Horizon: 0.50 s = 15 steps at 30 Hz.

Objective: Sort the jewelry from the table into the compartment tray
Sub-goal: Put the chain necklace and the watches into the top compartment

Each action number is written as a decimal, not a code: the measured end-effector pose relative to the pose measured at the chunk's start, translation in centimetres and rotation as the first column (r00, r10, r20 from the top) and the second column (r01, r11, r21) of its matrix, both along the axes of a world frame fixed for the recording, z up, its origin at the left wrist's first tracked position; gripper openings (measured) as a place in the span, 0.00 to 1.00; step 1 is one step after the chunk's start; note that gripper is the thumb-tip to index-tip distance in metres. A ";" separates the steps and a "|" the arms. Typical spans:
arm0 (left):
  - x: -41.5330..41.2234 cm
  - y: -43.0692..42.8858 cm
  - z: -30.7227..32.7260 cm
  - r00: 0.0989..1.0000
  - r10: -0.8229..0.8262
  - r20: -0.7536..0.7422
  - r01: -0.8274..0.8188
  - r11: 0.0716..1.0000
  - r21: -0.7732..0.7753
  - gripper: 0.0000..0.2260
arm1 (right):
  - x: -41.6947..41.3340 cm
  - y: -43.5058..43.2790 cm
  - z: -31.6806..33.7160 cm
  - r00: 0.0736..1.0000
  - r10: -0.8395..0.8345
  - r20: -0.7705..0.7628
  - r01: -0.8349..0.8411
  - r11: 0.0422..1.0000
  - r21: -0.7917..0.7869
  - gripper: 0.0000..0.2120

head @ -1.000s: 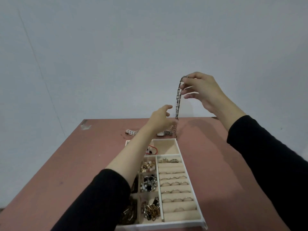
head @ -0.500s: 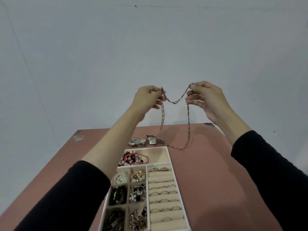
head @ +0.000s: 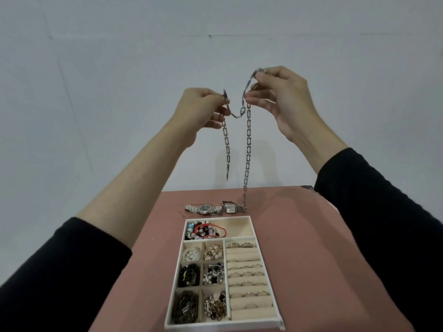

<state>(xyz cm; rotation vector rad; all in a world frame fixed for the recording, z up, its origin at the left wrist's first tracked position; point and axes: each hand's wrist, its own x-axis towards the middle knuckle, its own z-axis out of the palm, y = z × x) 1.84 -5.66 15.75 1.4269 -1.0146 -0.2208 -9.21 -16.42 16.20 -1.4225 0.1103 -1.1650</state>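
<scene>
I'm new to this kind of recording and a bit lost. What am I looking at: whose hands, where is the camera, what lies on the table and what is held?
There is no machine here: a person works with bare hands, and the camera sits on their head, looking forward and down. The left hand and right hand each pinch a silver link chain, raised above the pinkish table. On the table lie a round watch and a square watch, just beyond a white compartment tray holding beads and rows of rings.
</scene>
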 end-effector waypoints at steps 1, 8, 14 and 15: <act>0.3 0.4 -0.6 1.000 0.010 -0.007 -0.009 1.000 0.022 0.03 | 0.2 0.4 0.4 1.000 0.016 0.008 -0.016 1.000 -0.007 0.05; 1.7 2.1 -6.3 0.991 -0.001 -0.137 0.022 0.988 0.150 0.02 | 1.4 2.4 0.7 0.996 0.073 -0.050 -0.076 0.996 -0.056 0.04; 1.9 2.7 -9.9 0.978 -0.064 -0.200 0.114 0.961 0.252 0.06 | 1.7 3.3 -0.7 0.979 0.039 -0.200 -0.067 0.989 -0.133 0.04; 1.8 2.8 -10.4 0.976 -0.081 -0.203 0.135 0.953 0.270 0.06 | 1.7 3.4 -1.0 0.974 0.038 -0.223 -0.070 0.988 -0.137 0.04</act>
